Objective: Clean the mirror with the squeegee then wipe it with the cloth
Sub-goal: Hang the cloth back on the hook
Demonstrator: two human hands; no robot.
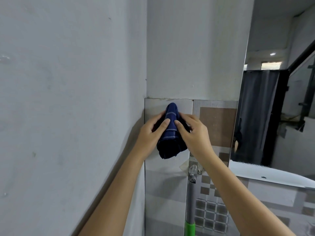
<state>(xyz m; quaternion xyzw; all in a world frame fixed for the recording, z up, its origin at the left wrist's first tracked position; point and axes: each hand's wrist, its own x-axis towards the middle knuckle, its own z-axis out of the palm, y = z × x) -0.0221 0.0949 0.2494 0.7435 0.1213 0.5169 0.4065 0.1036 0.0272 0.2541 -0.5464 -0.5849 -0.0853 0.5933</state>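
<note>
- Two bare forearms reach up from the bottom edge toward the tiled wall (163, 184), and they come close to each other at the hands
- Left hand (150, 133) grips the dark blue cloth (170, 133) from the left side, with the thumb pressed on the front of it
- Right hand (196, 133) grips the same cloth from the right side, also with the thumb on its front
- Bunched up between both hands, the cloth has thin pale stripes, and its lower end hangs free in front of a pale tile
- Below the right wrist, the squeegee handle (190, 210), grey above and green below, hangs straight down from a clear hook (193, 170) on the tiles
- Further to the right is the mirror (272, 108) on the wall, apart from the cloth; it reflects a dark curtain and a window
</note>
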